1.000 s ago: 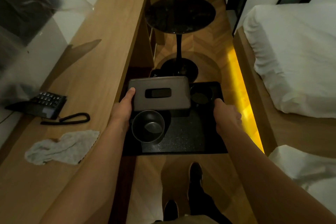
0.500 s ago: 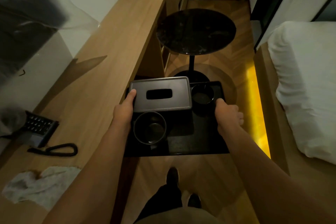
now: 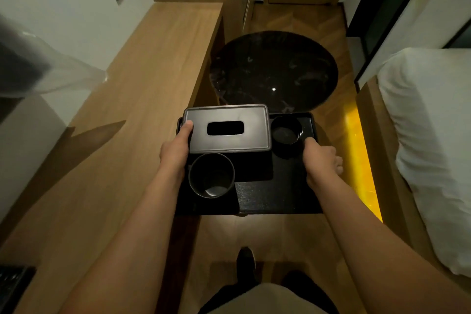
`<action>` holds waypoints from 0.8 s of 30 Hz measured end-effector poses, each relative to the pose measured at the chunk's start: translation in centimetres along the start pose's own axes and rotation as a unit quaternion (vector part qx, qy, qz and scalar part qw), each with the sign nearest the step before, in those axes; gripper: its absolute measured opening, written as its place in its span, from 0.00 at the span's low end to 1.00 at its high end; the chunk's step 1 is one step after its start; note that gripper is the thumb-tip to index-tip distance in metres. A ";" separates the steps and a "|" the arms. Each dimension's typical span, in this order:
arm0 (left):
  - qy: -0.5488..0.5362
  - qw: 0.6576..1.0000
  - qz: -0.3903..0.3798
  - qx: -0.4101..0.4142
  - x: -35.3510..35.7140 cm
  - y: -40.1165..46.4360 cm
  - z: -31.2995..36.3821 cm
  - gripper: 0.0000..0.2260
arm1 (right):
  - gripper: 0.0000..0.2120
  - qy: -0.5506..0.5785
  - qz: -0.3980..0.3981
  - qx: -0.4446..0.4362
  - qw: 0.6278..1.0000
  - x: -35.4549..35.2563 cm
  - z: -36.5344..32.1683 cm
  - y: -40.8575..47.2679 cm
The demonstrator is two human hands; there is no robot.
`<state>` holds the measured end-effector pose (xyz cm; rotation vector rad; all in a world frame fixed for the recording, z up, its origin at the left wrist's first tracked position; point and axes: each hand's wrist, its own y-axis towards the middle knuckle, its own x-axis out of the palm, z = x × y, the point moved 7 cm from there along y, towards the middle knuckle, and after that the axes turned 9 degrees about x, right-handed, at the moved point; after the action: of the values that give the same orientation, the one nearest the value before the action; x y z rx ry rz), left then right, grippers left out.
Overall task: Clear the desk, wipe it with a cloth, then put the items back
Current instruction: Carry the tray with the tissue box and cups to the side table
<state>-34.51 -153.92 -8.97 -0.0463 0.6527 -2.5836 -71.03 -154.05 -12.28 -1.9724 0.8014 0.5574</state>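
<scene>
Tray (image 3: 277, 196), black and flat, hangs in the air just off the tabletop's (image 3: 142, 115) long edge, above the wooden floor. From the head view, the left hand (image 3: 175, 150) grips its left rim, thumb pressed against the tissue box (image 3: 226, 129); the right hand (image 3: 321, 160) has its fingers curled under the right rim. A cup (image 3: 211, 176) stands near the tray's front left, a small bowl (image 3: 286, 132) at its back right corner. The tray looks stiff and moderately heavy; its loose load could slide, so holding both opposite rims level seems wise.
</scene>
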 end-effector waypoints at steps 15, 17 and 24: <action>-0.008 1.000 -0.007 -0.022 13.4 16.2 7.2 0.38 | 0.37 0.001 -0.027 -0.009 1.000 6.0 -19.0 12.3; -0.001 1.000 0.000 -0.023 15.2 18.1 8.4 0.38 | 0.36 -0.001 -0.033 -0.012 0.999 6.5 -21.7 14.0; 0.023 0.999 0.018 -0.018 20.7 24.3 11.9 0.35 | 0.34 -0.008 -0.044 -0.015 0.999 8.5 -29.3 18.8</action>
<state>-40.56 -187.34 -11.13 0.0136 0.7091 -2.5445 -76.83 -189.34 -14.36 -2.0174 0.6963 0.5343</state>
